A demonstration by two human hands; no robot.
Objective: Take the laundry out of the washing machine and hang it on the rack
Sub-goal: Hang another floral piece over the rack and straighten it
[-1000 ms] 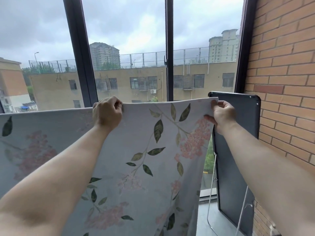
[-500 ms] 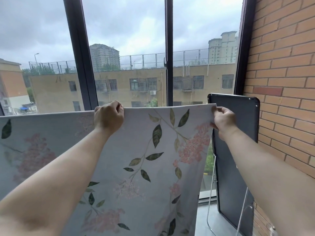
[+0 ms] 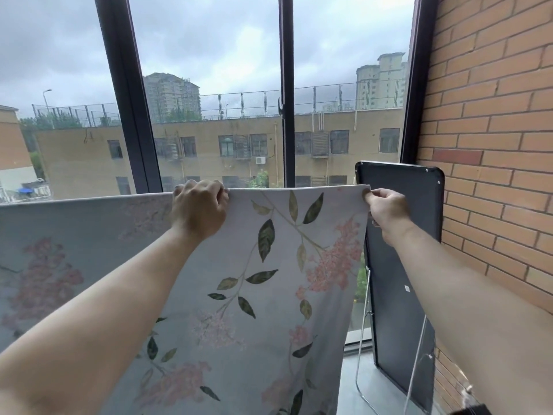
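A large pale sheet [image 3: 263, 295] printed with green leaves and pink blossoms hangs spread wide in front of the window, its straight top edge running from the left border to the right corner. My left hand [image 3: 199, 209] grips that top edge near the middle, fingers curled over it. My right hand [image 3: 386, 206] pinches the sheet's upper right corner. The rack under the sheet is hidden by the fabric, and no washing machine is in view.
Tall dark-framed windows [image 3: 285, 100] stand right behind the sheet. A brick wall [image 3: 493, 130] closes the right side. A dark folded board on thin metal legs [image 3: 401, 265] leans against that wall, just right of the sheet's edge.
Both hands have lowered slightly with the sheet's top edge, and the edge now lies straighter and more level. The grips are the same.
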